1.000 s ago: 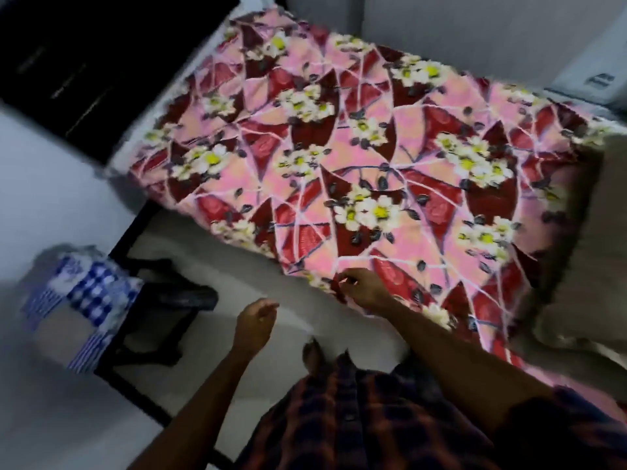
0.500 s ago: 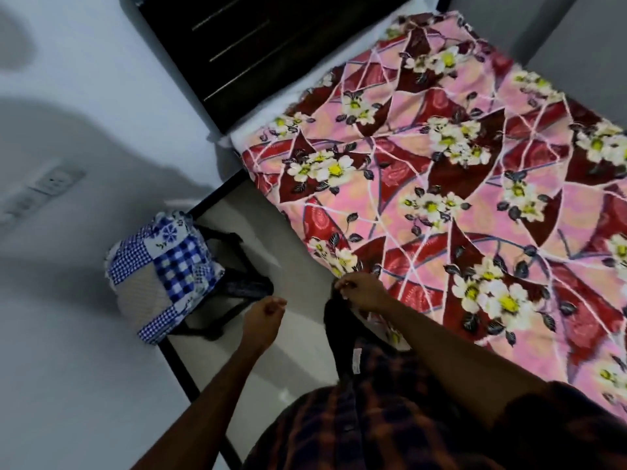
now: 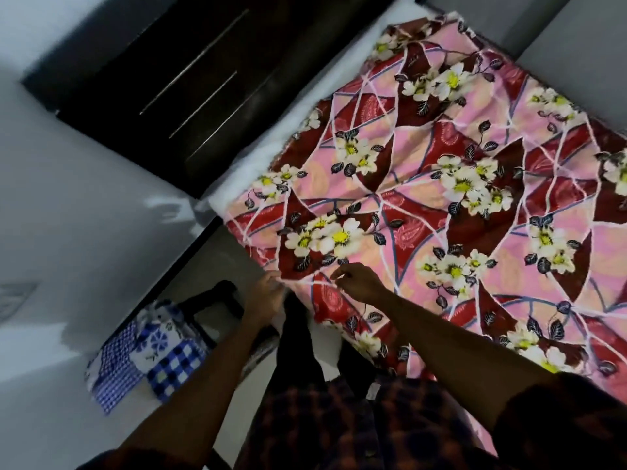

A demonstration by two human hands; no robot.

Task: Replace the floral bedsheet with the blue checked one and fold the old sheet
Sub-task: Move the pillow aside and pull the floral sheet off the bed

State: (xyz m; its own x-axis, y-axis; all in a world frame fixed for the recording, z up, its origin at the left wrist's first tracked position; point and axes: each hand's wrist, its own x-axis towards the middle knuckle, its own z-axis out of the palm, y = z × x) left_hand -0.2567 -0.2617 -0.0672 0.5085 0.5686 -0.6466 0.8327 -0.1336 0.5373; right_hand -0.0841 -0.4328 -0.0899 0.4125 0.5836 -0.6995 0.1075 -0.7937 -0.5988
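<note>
The left hand (image 3: 268, 296) and right hand (image 3: 359, 281) each pinch the floral sheet (image 3: 441, 215) at its near left edge. The checked sheet (image 3: 149, 354) lies folded, farther left.

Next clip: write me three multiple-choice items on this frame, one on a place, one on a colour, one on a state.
1. Where is the blue checked sheet? A in a drawer; B folded on the dark stand by the wall; C over the headboard.
2. The floral bedsheet has flowers that are: A blue; B white with yellow centres; C orange.
3. The floral bedsheet is: A spread over the mattress; B folded; C on the floor.
Key: B, it sits on the stand at lower left; B, pale petals ring yellow middles; A, it covers the mattress, left hand and right hand at its near edge.
</note>
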